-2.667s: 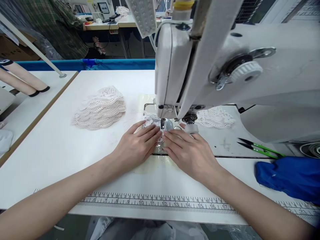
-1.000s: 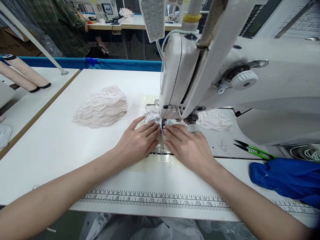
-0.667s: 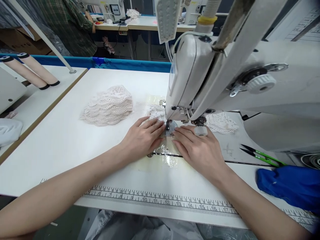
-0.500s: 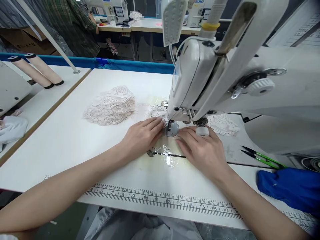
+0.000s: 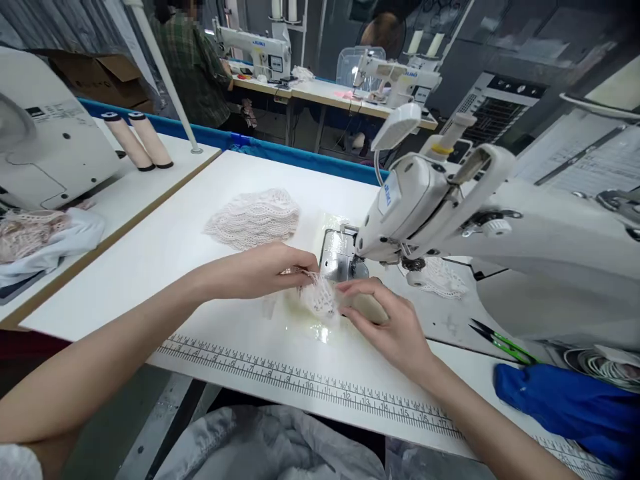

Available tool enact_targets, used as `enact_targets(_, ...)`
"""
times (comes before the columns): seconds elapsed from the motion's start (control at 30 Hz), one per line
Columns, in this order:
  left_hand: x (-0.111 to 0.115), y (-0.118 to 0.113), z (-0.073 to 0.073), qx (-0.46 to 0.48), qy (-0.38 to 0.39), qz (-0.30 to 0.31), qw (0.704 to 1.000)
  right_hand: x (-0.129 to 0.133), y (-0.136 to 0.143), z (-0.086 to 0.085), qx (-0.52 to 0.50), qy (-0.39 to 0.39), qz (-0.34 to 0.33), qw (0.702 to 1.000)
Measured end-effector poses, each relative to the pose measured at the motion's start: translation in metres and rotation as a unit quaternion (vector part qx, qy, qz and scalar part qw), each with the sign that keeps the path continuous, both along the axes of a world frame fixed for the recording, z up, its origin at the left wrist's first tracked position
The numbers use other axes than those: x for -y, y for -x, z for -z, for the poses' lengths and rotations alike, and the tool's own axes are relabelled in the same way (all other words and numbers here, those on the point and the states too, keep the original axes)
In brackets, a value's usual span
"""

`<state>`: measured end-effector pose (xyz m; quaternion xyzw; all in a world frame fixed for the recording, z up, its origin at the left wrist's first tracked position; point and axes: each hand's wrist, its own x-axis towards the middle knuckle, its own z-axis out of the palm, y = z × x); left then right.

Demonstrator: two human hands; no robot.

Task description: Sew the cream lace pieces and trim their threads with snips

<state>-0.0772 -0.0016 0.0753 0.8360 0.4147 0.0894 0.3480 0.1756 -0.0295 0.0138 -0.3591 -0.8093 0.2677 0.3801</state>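
A small piece of white lace (image 5: 320,295) is held up between my two hands, in front of the needle area of the sewing machine (image 5: 410,200). My left hand (image 5: 270,268) pinches its left edge, fingers closed. At its right edge, my right hand (image 5: 383,313) grips it between thumb and fingertips. The metal needle plate (image 5: 336,255) is uncovered just behind the lace. A pile of scalloped lace pieces (image 5: 255,219) lies to the left on the white table (image 5: 165,267). More lace (image 5: 443,277) rests behind the machine head, to the right.
Green-handled thread snips (image 5: 505,343) and a blue cloth (image 5: 560,407) lie at the right. A ruler scale (image 5: 300,383) runs along the front edge. Thread cones (image 5: 135,141) stand on the left table. Beyond the blue trough, a person (image 5: 193,73) sits near another sewing machine (image 5: 260,53).
Both hands have drawn the lace off the needle plate toward me and lifted it. The view has tilted up and shifted, showing more of the room.
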Motion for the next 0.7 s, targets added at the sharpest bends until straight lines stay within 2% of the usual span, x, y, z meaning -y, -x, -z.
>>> enact_targets(0.1, 0.009, 0.021, -0.009, 0.036, 0.024, -0.001, 0.999, 0.007, 0.022, -0.012, -0.083, 0.186, -0.008, 0.979)
enact_targets(0.2, 0.017, 0.042, -0.013, 0.068, 0.037, -0.019, 0.997, 0.009, 0.039, -0.016, -0.142, 0.298, -0.019, 0.944)
enact_targets(0.4, 0.033, 0.071, -0.010, 0.079, 0.074, -0.053, 0.993, 0.010, 0.065, -0.019, -0.195, 0.396, -0.024, 0.897)
enact_targets(0.6, 0.033, 0.078, 0.008, 0.105, 0.095, -0.054, 0.988, 0.014, 0.080, -0.019, -0.314, 0.500, -0.049, 0.806)
enact_targets(0.7, 0.031, 0.079, 0.014, 0.115, 0.095, -0.050, 0.988, 0.013, 0.084, -0.017, -0.338, 0.518, -0.053, 0.784)
